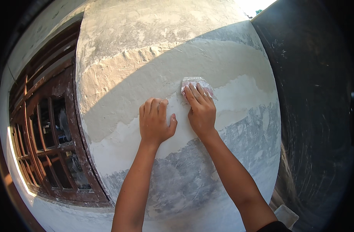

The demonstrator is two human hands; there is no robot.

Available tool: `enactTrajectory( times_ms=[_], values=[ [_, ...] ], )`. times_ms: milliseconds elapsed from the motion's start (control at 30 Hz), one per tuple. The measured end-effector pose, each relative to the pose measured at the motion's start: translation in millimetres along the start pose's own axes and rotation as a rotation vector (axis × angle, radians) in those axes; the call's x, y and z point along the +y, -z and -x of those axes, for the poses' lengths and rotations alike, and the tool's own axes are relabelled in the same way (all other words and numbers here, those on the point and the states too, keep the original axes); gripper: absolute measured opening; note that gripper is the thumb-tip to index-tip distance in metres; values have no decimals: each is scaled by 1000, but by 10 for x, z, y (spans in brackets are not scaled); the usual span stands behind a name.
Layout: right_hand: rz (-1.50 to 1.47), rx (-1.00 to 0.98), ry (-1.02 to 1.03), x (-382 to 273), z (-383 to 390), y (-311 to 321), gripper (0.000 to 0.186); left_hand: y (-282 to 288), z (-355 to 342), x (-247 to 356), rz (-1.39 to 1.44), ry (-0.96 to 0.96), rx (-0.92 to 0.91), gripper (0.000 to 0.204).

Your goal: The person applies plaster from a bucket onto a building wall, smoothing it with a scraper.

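A plastered wall (173,172) fills the middle, with a grey-beige skim coat on top, a band of wet-looking white putty (119,149) below it, and bare mottled grey lower down. My right hand (203,114) presses a flat putty spreader (189,81), smeared white and pinkish, against the wall at the border between beige and white. Its fingers lie over the blade, hiding part of it. Left of it, my left hand (155,121) is close to the white band, its fingers curled and thumb held apart. Nothing shows in that hand; whether its fingertips touch the wall is unclear.
On the left, a brown wooden window (55,143) with glass panes and a putty-spattered frame borders the wall. A large dark panel (312,104) stands along the right. A whitish container (287,216) sits low at the right. Sunlight strikes the upper left wall.
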State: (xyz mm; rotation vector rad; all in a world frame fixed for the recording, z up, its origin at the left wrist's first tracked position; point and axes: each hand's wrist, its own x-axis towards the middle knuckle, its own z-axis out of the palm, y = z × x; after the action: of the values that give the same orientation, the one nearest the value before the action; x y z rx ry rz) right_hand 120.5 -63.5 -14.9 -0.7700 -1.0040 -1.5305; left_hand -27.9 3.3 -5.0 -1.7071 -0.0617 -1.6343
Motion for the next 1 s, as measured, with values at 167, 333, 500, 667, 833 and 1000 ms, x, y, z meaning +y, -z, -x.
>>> enactTrajectory(
  times_ms=[167,333,500,667,833,1000],
  values=[
    [-21,-85,-1,-114,315,54,37,6,29,-47,-14,-4,-11,39],
    [-51,-78,-33,-79,209,137,36,12,15,-39,-18,-22,-18,39],
    [-29,-58,35,70,32,-21,38,2,-9,-7,-12,-22,-3,39],
    [-81,-150,22,-148,400,238,35,27,32,-55,-14,-16,-17,39],
    [-93,-45,1,-95,123,156,33,-14,-4,-12,-2,-24,-6,39],
    [-88,-109,42,-145,340,153,31,4,21,-39,-11,-12,-19,39]
  ],
)
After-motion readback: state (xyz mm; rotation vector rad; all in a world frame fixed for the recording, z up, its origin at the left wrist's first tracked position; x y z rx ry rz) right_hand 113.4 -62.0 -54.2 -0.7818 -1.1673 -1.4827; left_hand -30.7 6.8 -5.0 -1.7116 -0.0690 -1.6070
